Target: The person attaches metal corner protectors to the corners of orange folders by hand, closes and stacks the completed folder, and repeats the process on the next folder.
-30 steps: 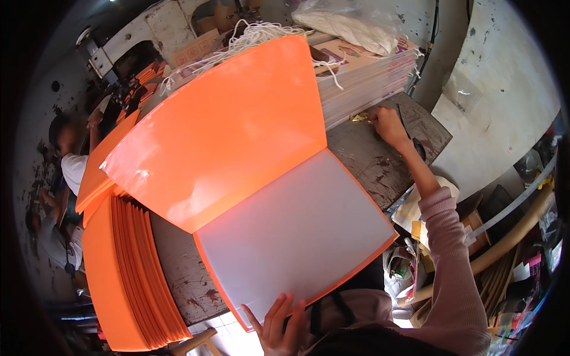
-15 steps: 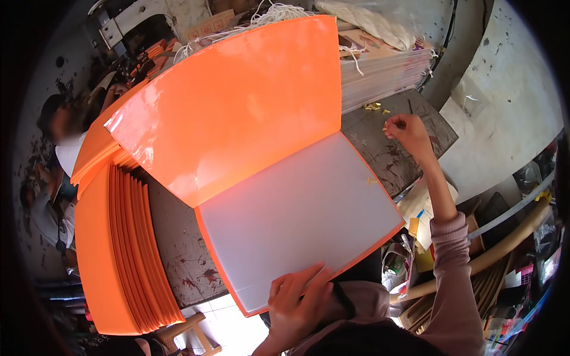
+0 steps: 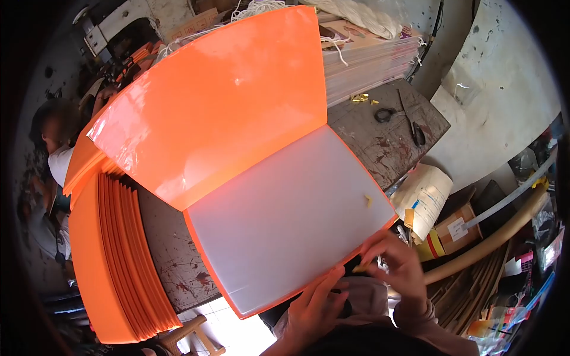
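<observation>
Lying open at centre, the orange folder (image 3: pixel 243 133) spans a scuffed tabletop (image 3: pixel 178 261), with scissors (image 3: pixel 409 118) and a stained pale wall (image 3: pixel 502 98) towards two o'clock, the right hand (image 3: pixel 395 261) pinching a gold piece (image 3: pixel 360 269) at four, and the left hand (image 3: pixel 319 304), grip unclear, near six.

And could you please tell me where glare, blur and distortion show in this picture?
Head view: glare whitens the orange cover at left; head view: the right hand looks blurred; head view: dark, rounded corners and bowed edges suggest wide-angle distortion.
</observation>
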Demonstrator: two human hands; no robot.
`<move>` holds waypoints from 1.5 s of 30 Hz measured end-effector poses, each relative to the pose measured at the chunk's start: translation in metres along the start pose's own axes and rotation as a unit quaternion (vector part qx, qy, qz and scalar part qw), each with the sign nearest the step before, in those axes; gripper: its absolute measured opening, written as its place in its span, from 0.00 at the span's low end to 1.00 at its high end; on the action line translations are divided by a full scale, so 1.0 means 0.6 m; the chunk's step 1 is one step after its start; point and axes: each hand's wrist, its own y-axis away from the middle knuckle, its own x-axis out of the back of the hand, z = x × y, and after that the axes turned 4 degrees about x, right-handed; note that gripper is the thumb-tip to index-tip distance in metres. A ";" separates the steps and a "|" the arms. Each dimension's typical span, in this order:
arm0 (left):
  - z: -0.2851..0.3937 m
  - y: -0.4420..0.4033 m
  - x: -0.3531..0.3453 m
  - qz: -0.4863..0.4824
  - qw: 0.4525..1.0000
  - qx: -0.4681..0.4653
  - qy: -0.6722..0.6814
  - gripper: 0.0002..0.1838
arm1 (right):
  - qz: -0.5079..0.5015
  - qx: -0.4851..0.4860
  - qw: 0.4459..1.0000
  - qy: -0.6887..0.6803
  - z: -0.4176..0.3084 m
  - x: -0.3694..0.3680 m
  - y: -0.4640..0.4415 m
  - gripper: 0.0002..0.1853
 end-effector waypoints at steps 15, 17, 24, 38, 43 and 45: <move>-0.069 0.169 0.094 0.133 0.922 0.207 0.299 0.06 | -0.032 0.098 0.898 0.427 0.036 0.060 -0.117 0.15; -0.065 0.196 0.097 0.199 0.909 0.207 0.303 0.08 | -0.074 0.086 0.900 0.422 0.036 0.065 -0.137 0.14; -0.089 0.204 0.132 0.346 0.872 0.268 0.219 0.08 | 0.164 0.171 0.788 0.568 0.041 0.027 -0.202 0.20; -0.145 0.172 0.144 0.274 0.870 0.232 0.338 0.23 | -0.341 0.327 0.820 0.322 0.008 -0.238 -0.048 0.18; -0.153 0.180 0.139 0.260 0.883 0.211 0.328 0.21 | -0.332 0.315 0.828 0.325 0.012 -0.240 -0.045 0.17; -0.150 0.185 0.141 0.259 0.895 0.216 0.294 0.18 | -0.327 0.312 0.830 0.325 0.015 -0.241 -0.043 0.16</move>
